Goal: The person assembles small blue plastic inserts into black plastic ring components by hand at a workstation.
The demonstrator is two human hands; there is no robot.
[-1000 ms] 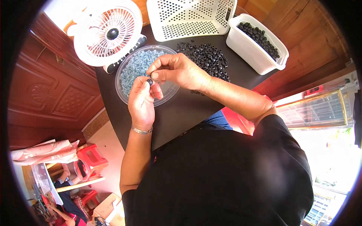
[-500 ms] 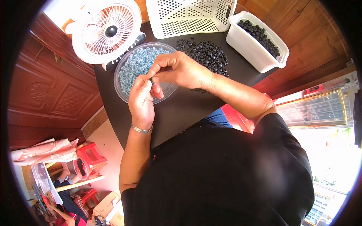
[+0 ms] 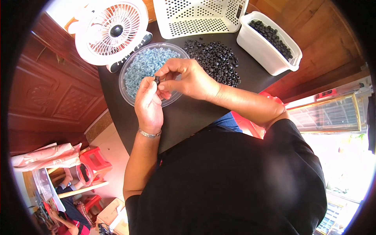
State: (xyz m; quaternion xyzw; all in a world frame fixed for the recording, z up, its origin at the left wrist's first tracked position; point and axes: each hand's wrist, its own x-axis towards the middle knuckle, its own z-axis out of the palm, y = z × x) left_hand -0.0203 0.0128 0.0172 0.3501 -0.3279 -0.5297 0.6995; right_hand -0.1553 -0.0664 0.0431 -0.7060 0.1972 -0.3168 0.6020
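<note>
My left hand (image 3: 149, 103) is raised over the near rim of a round clear tub (image 3: 124, 92), pinching a small black round part (image 3: 157, 80) between thumb and fingertips. From the right, my right hand (image 3: 194, 80) reaches in with its thumb and forefinger closed about the same part. Small pale-blue see-through rings (image 3: 143, 64) fill much of the tub. Right of it, a heap of shiny black ring-like parts (image 3: 217, 62) lies loose on the dark tabletop (image 3: 184, 121). My hands hide the tub's right side and the fingertips' exact contact.
A white fan (image 3: 116, 30) stands behind the tub at left. Along the back is a white perforated basket (image 3: 196, 29); at right, a white bin (image 3: 256, 45) holds more black parts. At lower left are red stools (image 3: 95, 164) and another person's arm (image 3: 64, 221).
The right thumb and forefinger have parted slightly, and more of the black part now shows between the fingertips. Both hands stay over the tub.
</note>
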